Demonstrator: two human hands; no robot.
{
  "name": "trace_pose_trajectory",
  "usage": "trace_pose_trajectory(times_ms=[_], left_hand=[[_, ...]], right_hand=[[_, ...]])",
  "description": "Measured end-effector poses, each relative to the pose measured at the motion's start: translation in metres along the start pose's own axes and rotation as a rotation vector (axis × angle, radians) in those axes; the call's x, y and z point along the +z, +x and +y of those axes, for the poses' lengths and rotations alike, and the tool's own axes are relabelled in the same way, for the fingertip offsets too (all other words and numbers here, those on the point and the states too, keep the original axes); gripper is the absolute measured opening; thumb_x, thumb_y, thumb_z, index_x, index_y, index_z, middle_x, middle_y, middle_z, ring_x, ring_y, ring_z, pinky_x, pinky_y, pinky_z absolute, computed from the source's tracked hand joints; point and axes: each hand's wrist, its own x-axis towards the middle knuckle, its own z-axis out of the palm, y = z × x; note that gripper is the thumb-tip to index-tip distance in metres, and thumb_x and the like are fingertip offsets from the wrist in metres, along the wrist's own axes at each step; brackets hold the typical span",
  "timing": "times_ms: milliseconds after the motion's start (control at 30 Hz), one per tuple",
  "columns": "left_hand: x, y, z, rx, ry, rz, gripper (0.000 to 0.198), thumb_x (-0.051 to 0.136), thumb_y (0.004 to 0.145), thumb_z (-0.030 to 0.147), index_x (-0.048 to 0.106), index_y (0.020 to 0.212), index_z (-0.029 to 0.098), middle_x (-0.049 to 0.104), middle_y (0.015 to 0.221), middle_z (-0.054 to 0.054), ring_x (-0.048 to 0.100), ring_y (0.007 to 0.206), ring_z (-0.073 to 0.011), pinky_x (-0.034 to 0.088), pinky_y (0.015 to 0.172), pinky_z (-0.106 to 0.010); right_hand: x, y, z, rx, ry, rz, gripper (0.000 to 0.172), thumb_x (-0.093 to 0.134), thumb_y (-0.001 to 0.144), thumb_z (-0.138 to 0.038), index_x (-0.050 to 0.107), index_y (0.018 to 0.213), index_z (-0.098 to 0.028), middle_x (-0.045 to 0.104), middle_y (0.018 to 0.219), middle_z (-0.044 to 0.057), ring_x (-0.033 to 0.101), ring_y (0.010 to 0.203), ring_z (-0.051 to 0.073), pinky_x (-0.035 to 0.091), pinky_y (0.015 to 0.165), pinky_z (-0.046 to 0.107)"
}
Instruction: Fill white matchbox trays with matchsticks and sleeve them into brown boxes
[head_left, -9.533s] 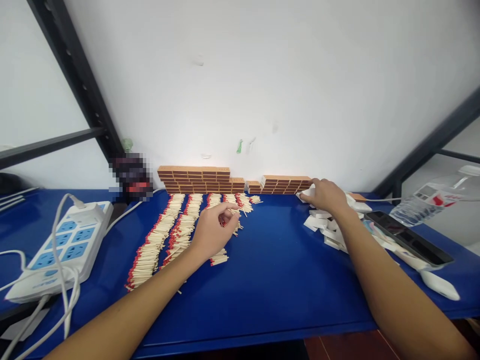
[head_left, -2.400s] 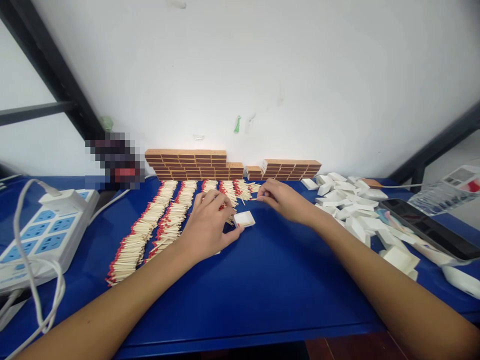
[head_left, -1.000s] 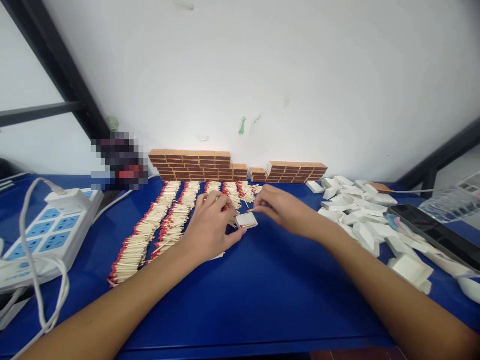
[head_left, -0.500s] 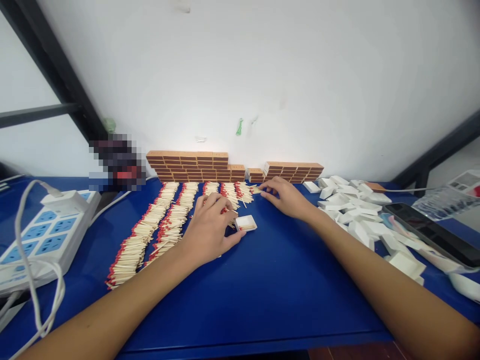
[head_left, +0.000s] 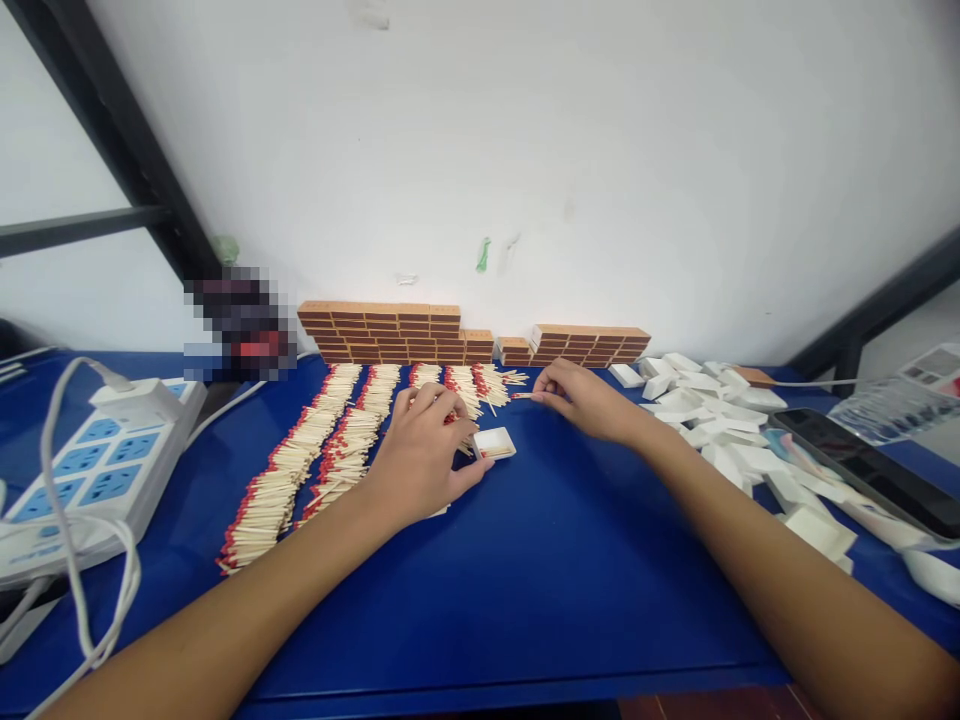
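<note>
My left hand (head_left: 424,445) grips the near-left end of a small white matchbox tray (head_left: 501,440) between thumb and fingers. A few matches lie inside the tray, along its lower side. My right hand (head_left: 577,400) pinches matches (head_left: 525,396) by their ends, red heads pointing left; how many I cannot make out. Just left of them is the end of a row of loose matches (head_left: 491,385). More long rows of red-headed matches (head_left: 330,420) run across the table to the left, partly hidden behind my left hand.
Brown matchboxes (head_left: 390,335) are stacked along the wall, with a lower stack (head_left: 589,345) further right. White empty trays (head_left: 705,410) are heaped at the right, beside a black phone (head_left: 874,470). A power strip (head_left: 97,470) with white cables stands left on the blue table (head_left: 525,600).
My right hand has drawn back slightly to the right from the row's end, now with matches pinched in its fingers. My left hand stays on the tray.
</note>
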Motion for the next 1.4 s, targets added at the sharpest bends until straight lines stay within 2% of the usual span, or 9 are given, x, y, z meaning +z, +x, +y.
trace_pose_trajectory(times_ms=[167,333,433,533,633,700,867,1000,1400], left_hand=[[-0.001,0.0,0.0,0.0,0.013,-0.004,0.024,0.077,0.091,0.043,0.077,0.1,0.021,0.07,0.11,-0.009,0.057,0.113,-0.0309,0.041,0.099,-0.051],[-0.001,0.001,0.001,0.008,-0.005,0.004,0.024,0.078,0.091,0.043,0.076,0.102,0.022,0.07,0.11,-0.009,0.057,0.112,-0.0303,0.041,0.098,-0.05],[-0.001,0.0,0.001,0.013,-0.023,0.01,0.022,0.077,0.092,0.042,0.076,0.1,0.021,0.071,0.11,-0.008,0.057,0.112,-0.0291,0.041,0.099,-0.049],[0.0,0.0,0.002,0.015,-0.023,0.011,0.022,0.077,0.092,0.043,0.077,0.1,0.022,0.071,0.11,-0.008,0.057,0.112,-0.0292,0.041,0.099,-0.05],[0.001,0.0,0.001,0.014,-0.018,0.018,0.022,0.077,0.092,0.044,0.077,0.098,0.022,0.071,0.11,-0.008,0.057,0.112,-0.0295,0.04,0.098,-0.05],[0.001,0.0,0.001,0.016,-0.018,0.017,0.022,0.077,0.092,0.044,0.077,0.098,0.023,0.071,0.11,-0.008,0.058,0.113,-0.0295,0.041,0.099,-0.05],[0.0,0.0,0.001,0.011,-0.009,0.011,0.023,0.077,0.092,0.044,0.077,0.098,0.022,0.071,0.109,-0.009,0.058,0.112,-0.0302,0.041,0.098,-0.051],[-0.001,0.0,0.001,0.001,-0.015,0.004,0.022,0.077,0.092,0.043,0.077,0.097,0.022,0.071,0.11,-0.009,0.058,0.113,-0.0301,0.041,0.099,-0.051],[-0.001,0.001,0.001,-0.003,-0.013,-0.008,0.023,0.076,0.092,0.043,0.077,0.098,0.021,0.071,0.111,-0.008,0.058,0.113,-0.03,0.041,0.099,-0.051]], right_hand=[[-0.009,-0.013,-0.04,-0.069,0.053,-0.033,0.016,0.056,0.101,-0.032,0.065,0.094,-0.023,0.064,0.097,0.01,0.06,0.087,0.024,0.05,0.078,0.039],[0.004,-0.022,-0.078,-0.146,0.07,-0.102,0.013,0.053,0.104,-0.027,0.063,0.096,-0.023,0.063,0.103,0.009,0.06,0.091,0.024,0.049,0.078,0.038],[0.012,-0.023,-0.084,-0.188,0.113,-0.141,0.013,0.054,0.104,-0.027,0.066,0.098,-0.023,0.064,0.103,0.008,0.061,0.091,0.022,0.049,0.079,0.037],[0.01,-0.017,-0.071,-0.156,0.185,-0.106,0.015,0.058,0.103,-0.031,0.069,0.097,-0.023,0.064,0.096,0.006,0.061,0.083,0.02,0.049,0.075,0.034],[0.006,-0.007,-0.039,-0.047,0.132,0.065,0.017,0.061,0.1,-0.034,0.072,0.096,-0.022,0.063,0.088,0.005,0.059,0.076,0.02,0.048,0.072,0.034],[0.006,-0.001,-0.016,-0.003,0.062,0.12,0.016,0.063,0.098,-0.034,0.073,0.098,-0.021,0.063,0.087,0.006,0.059,0.077,0.021,0.049,0.075,0.036],[0.017,0.008,0.017,0.014,0.04,0.044,0.015,0.064,0.096,-0.032,0.071,0.09,-0.021,0.064,0.09,0.008,0.061,0.081,0.022,0.051,0.076,0.037],[0.021,0.008,0.019,0.012,0.03,0.005,0.016,0.06,0.098,-0.032,0.068,0.09,-0.02,0.064,0.091,0.008,0.061,0.082,0.023,0.05,0.076,0.036],[0.008,-0.001,0.001,0.057,0.017,-0.082,0.02,0.057,0.099,-0.036,0.066,0.091,-0.021,0.065,0.093,0.008,0.06,0.079,0.022,0.047,0.073,0.035]])
